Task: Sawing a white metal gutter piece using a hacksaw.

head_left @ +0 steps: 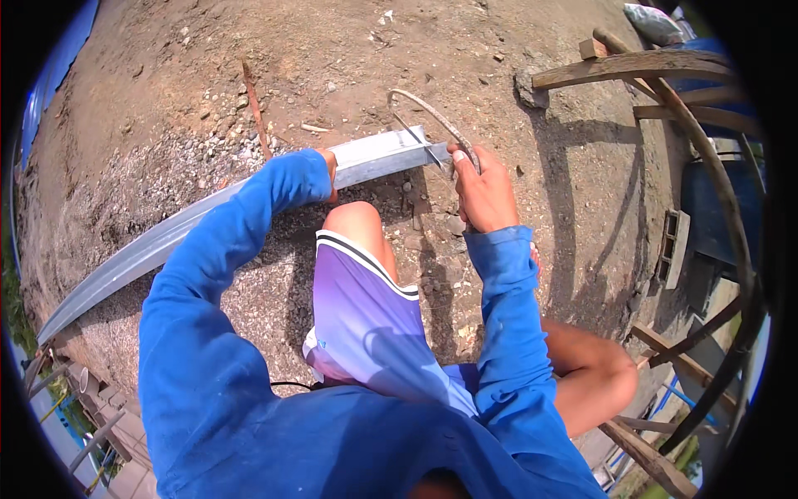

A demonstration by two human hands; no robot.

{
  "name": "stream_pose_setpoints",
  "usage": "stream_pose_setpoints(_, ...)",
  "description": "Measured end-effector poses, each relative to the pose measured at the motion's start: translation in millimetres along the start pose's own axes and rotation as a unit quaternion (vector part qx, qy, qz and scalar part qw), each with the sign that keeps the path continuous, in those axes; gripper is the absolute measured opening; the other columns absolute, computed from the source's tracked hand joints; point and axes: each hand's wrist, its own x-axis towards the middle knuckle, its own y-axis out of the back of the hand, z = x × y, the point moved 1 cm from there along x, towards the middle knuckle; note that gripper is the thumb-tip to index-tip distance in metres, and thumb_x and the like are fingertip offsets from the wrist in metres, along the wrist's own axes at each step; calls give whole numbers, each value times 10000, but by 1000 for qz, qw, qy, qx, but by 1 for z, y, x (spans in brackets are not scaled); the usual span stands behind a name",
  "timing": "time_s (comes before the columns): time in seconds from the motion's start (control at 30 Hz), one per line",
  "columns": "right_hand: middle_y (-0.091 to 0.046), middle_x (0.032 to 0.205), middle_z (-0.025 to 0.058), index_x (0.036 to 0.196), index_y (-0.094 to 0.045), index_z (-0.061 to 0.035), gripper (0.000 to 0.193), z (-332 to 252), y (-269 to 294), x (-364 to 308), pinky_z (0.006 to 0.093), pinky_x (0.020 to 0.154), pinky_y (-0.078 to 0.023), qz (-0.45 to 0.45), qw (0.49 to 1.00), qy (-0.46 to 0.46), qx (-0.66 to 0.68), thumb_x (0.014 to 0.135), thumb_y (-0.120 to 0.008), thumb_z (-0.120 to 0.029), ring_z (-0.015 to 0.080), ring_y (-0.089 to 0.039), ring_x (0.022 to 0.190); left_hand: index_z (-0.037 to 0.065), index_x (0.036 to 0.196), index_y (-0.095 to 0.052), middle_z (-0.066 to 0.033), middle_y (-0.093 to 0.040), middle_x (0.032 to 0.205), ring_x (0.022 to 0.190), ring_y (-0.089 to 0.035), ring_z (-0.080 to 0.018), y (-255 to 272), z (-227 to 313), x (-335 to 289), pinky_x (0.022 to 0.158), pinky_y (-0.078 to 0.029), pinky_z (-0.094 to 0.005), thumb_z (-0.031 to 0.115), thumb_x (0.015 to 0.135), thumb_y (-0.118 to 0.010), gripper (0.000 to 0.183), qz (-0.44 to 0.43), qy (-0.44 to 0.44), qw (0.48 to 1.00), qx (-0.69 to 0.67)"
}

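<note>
A long galvanized metal channel (366,156) runs from the far left edge to just ahead of my knees, held off the ground at its right end. My left hand (332,173) grips it near that end; the blue sleeve hides most of the fingers. In my right hand (487,193) is a hacksaw (438,116) with a thin, curved frame. The saw's blade lies across the channel close to its right end. Beyond the blade a short end piece of the channel sits beside my right fingers.
Rough dirt and gravel (224,158) surround me. A rusty, narrow bar (255,108) lies beyond the channel. On the right stand wooden poles (632,68), with a hollow concrete block (673,249) near them. Blue sheeting (51,71) edges the far left.
</note>
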Motion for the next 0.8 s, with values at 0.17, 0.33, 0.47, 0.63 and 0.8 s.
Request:
stream_pose_setpoints(0.17, -676, 835, 216, 1168, -665, -73, 324, -4, -11, -55, 408, 731, -503, 5, 999, 10, 37, 978, -571, -318, 321, -692, 807, -25, 900, -729, -276, -692, 917, 885, -693, -398, -34, -4, 8, 785, -554, -428, 307, 644, -808, 426, 11, 32, 999, 30)
stream_pose_setpoints(0.33, -634, 698, 148, 1176, -673, -123, 279, 35, -26, -86, 373, 625, -493, 19, 996, -35, 79, 985, -565, -296, 253, -664, 647, -34, 1174, -642, -272, -670, 1105, 1000, -672, -390, -91, -7, 31, 886, -544, -444, 190, 784, -609, 451, 96, 2, 990, 100)
stream_pose_setpoints(0.47, -695, 776, 135, 1204, -653, -104, 293, 74, -50, -103, 354, 639, -521, 45, 997, -15, 69, 981, -573, -276, 240, -699, 684, -46, 1405, -430, -279, -478, 1425, 1323, -464, -444, -146, -38, 65, 1031, -468, -452, 195, 848, -547, 618, 109, 40, 982, 152)
stream_pose_setpoints(0.63, -705, 1009, 222, 1235, -632, -90, 368, 129, -84, -119, 425, 789, -537, 82, 994, -54, 36, 950, -624, -323, 396, -692, 945, 31, 1460, -380, -270, -402, 1496, 1408, -354, -449, -193, -54, 82, 1081, -425, -476, 155, 939, -435, 538, 200, 60, 968, 142)
stream_pose_setpoints(0.8, -707, 1012, 213, 1218, -647, -79, 386, 154, -93, -122, 414, 812, -531, 58, 989, -101, 92, 938, -644, -345, 404, -683, 957, 105, 1440, -414, -230, -593, 1274, 1241, -536, -404, -184, -38, 63, 979, -491, -465, 206, 941, -478, 513, 184, 6, 977, 105)
